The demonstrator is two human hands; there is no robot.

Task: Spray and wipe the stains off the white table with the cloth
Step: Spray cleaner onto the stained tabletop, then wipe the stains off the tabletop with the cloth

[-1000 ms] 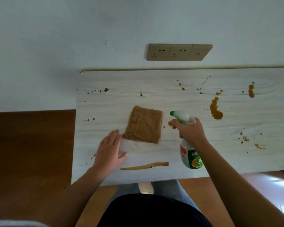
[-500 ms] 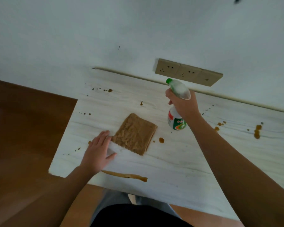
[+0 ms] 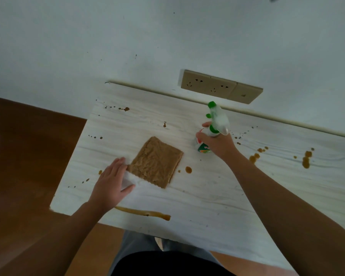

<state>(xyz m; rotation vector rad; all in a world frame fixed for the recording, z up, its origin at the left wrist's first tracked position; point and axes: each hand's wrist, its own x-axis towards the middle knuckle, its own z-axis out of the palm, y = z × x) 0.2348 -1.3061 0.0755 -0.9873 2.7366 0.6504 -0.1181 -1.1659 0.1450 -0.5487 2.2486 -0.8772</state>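
One white table (image 3: 207,198); one brown cloth (image 3: 155,162) mid-frame; one spray bottle (image 3: 217,120); one left hand (image 3: 108,188), one right hand (image 3: 219,145); one long streak (image 3: 145,213) lower centre; smaller stains (image 3: 188,169) perhaps two dozen, too fine to tally; three wall plates (image 3: 221,86) upper centre.

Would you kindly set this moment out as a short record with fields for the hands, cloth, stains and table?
table: white, against the wall
cloth: brown, folded, lying flat on the table
left hand: fingers straight, resting on the table beside the cloth's left corner
right hand: grips the spray bottle round its neck
stains: long streak by the front edge; round drop right of the cloth; blotches far right
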